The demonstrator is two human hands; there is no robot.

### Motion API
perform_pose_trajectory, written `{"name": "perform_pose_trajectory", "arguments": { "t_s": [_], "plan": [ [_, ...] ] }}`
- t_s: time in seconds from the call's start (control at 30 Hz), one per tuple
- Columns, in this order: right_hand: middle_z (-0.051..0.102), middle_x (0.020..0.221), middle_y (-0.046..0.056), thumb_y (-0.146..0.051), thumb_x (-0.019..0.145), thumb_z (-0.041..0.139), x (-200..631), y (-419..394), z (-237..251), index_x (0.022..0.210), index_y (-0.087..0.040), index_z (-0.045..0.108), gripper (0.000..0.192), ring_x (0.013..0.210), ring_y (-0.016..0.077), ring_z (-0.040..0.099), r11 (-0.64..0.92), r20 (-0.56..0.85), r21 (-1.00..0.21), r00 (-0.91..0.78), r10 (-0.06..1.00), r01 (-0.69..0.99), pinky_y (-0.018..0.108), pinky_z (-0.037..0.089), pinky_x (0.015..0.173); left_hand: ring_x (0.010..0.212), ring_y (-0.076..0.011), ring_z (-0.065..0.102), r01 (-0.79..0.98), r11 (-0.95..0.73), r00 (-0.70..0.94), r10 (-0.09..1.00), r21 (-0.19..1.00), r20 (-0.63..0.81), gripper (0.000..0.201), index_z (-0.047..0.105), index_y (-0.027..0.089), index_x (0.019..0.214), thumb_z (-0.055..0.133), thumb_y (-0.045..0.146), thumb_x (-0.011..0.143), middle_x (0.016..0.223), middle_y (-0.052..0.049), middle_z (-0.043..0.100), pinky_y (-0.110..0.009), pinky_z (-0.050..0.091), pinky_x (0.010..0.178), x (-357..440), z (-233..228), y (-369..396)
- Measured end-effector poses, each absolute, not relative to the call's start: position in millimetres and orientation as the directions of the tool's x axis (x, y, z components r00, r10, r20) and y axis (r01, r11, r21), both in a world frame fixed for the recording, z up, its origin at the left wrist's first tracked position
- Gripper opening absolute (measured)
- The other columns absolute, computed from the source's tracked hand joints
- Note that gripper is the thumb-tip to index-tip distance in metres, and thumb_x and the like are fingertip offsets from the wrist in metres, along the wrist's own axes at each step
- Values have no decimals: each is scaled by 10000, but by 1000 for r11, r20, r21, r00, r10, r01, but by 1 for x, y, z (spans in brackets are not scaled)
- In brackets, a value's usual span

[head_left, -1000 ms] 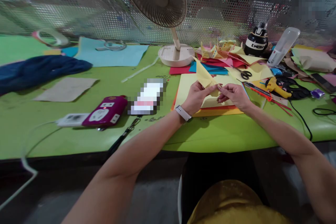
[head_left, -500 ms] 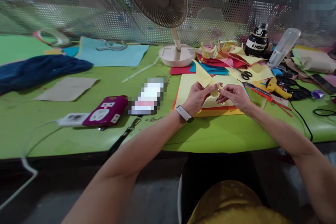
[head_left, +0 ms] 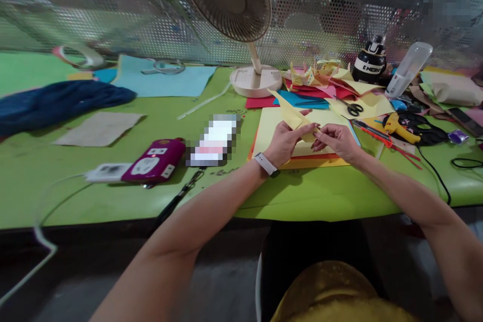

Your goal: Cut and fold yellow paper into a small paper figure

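Note:
A folded piece of yellow paper (head_left: pixel 292 113) is held up between my two hands, its pointed end slanting up to the left. My left hand (head_left: pixel 286 142) pinches it from the left side, thumb on top. The fingers of my right hand (head_left: pixel 337 140) are closed on its right-hand corner. Beneath both hands lies a stack of paper sheets (head_left: pixel 266 126), pale yellow on top with orange edges showing below. Part of the folded paper is hidden behind my fingers.
Behind the stack stand a fan (head_left: pixel 255 82) and a heap of coloured paper pieces (head_left: pixel 320 78). To the right lie scissors (head_left: pixel 354 109), a cutter knife (head_left: pixel 372 132) and a yellow glue gun (head_left: pixel 403 128). A phone (head_left: pixel 213 140) and a purple device (head_left: pixel 155 162) lie left.
The folded paper's point has tilted lower and further left. My fingers have shifted slightly at its right corner, and both hands still hold it.

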State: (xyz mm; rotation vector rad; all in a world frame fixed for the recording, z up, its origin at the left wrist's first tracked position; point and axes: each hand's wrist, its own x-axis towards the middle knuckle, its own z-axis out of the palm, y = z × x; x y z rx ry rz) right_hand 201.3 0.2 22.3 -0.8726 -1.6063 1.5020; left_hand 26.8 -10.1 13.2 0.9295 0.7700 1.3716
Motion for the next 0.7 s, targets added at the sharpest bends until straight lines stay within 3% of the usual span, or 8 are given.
{"name": "perform_pose_trajectory", "arguments": {
  "t_s": [0.43,0.7],
  "plan": [
    [790,757,41,-705,664,864,197,2,19,793,-188,691,561,667,147,768,-4,19,-999,-495,869,-45,281,664,705,704,-152,714,-481,-30,58,996,876,66,711,688,169,1248,971,321,613,813,-21,803,-257,541,636,28,17,-10],
    [782,706,30,-605,643,922,198,3,18,745,-185,656,508,655,150,763,-13,7,-999,-509,860,-36,303,659,718,767,-168,741,-495,-26,38,998,868,51,695,691,170,1240,973,309,621,850,-39,816,-263,569,691,28,16,-10]
  ]
}}
